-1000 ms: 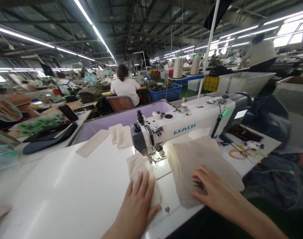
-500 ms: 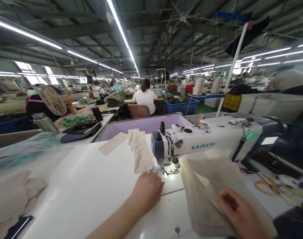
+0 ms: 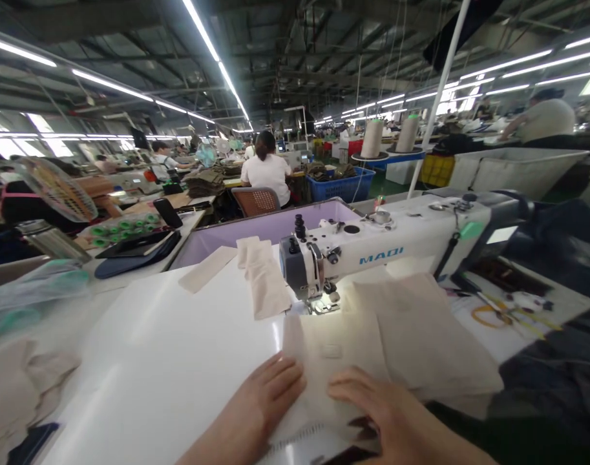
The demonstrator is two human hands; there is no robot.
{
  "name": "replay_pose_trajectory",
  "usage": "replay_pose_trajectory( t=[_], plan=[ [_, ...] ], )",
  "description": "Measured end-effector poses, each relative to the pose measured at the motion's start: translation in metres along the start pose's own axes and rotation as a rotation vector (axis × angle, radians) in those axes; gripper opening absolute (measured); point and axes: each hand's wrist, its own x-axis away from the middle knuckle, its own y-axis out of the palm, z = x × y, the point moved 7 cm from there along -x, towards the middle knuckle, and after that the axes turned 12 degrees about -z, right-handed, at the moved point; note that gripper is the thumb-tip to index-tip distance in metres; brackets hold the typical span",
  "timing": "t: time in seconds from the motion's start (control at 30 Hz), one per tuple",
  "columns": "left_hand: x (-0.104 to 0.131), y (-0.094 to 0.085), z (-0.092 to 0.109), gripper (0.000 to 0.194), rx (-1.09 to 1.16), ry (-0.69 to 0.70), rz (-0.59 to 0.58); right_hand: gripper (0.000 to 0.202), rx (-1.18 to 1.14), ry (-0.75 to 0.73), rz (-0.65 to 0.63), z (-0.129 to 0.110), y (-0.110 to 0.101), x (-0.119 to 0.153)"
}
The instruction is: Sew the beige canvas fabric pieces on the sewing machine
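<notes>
A beige cloth piece (image 3: 331,332) with a small rectangular patch lies in front of the needle area of the white sewing machine (image 3: 386,242). My left hand (image 3: 275,394) rests on its left edge, fingers stretched forward and palm down. On the right part of the same piece lies my right hand (image 3: 372,400), its fingers spread a little; its thumb side is partly blurred. A larger stack of beige cloth (image 3: 425,336) extends to the right, partly under the machine arm. Left of the machine head sit a wrinkled beige strip (image 3: 265,278) and a flat beige piece (image 3: 207,268).
Scissors with orange handles (image 3: 491,316) lie at the right. Beyond the table is a purple-lined bin (image 3: 256,231). More beige cloth (image 3: 13,387) is at the left edge, below a plastic bag (image 3: 37,290). A person in white (image 3: 265,171) sits ahead.
A cloth piece has come from the stack to the front of the needle area. My right hand has moved left onto it, and my left hand has drawn back and opened. The view has shifted.
</notes>
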Motion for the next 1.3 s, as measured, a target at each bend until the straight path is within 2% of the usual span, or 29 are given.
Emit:
replay_pose_trajectory(
  t=[0.07, 0.13, 0.2, 0.27, 0.33, 0.4, 0.47, 0.5, 0.57, 0.6, 0.7, 0.87, 1.0, 1.3],
  plan=[
    [0.025, 0.003, -0.009, 0.054, -0.069, -0.034, 0.007, 0.069, 0.125, 0.011, -0.059, 0.001, -0.003, 0.010],
    [0.043, 0.001, -0.016, 0.051, -0.079, -0.107, 0.031, 0.067, 0.224, 0.038, -0.090, 0.004, -0.004, 0.015],
    [0.049, -0.003, -0.019, 0.041, 0.008, -0.165, 0.039, 0.049, 0.229, 0.031, -0.098, 0.003, -0.006, 0.015],
    [0.046, -0.007, -0.024, 0.032, 0.205, -0.252, 0.022, 0.025, 0.158, 0.012, -0.082, 0.000, -0.011, 0.009],
    [0.041, -0.008, -0.037, 0.035, 0.432, -0.427, 0.018, 0.016, 0.057, 0.047, -0.031, 0.002, -0.021, -0.003],
    [0.037, -0.005, -0.053, 0.043, 0.592, -0.638, 0.025, 0.017, -0.038, 0.182, 0.083, 0.013, -0.033, -0.015],
    [0.035, -0.002, -0.065, 0.043, 0.635, -0.818, 0.031, 0.013, -0.132, 0.351, 0.255, 0.030, -0.042, -0.022],
    [0.034, -0.001, -0.069, 0.041, 0.618, -0.870, 0.028, 0.028, -0.155, 0.408, 0.313, 0.037, -0.042, -0.025],
    [0.030, -0.002, -0.072, 0.037, 0.552, -0.904, 0.032, 0.051, -0.141, 0.462, 0.413, 0.045, -0.040, -0.029],
    [0.029, -0.003, -0.072, 0.037, 0.517, -0.903, 0.039, 0.054, -0.139, 0.465, 0.456, 0.047, -0.038, -0.029],
    [0.029, -0.005, -0.070, 0.035, 0.460, -0.898, 0.054, 0.043, -0.183, 0.431, 0.550, 0.048, -0.034, -0.024],
    [0.036, -0.002, -0.067, 0.033, 0.394, -0.927, -0.002, 0.011, -0.089, 0.322, 0.402, 0.035, -0.029, -0.026],
    [0.045, 0.006, -0.067, 0.031, 0.312, -1.007, -0.106, 0.018, 0.015, 0.327, 0.371, 0.029, -0.027, -0.029],
    [0.047, 0.013, -0.071, 0.033, 0.343, -1.068, -0.174, 0.028, 0.053, 0.384, 0.353, 0.030, -0.021, -0.031]
  ],
)
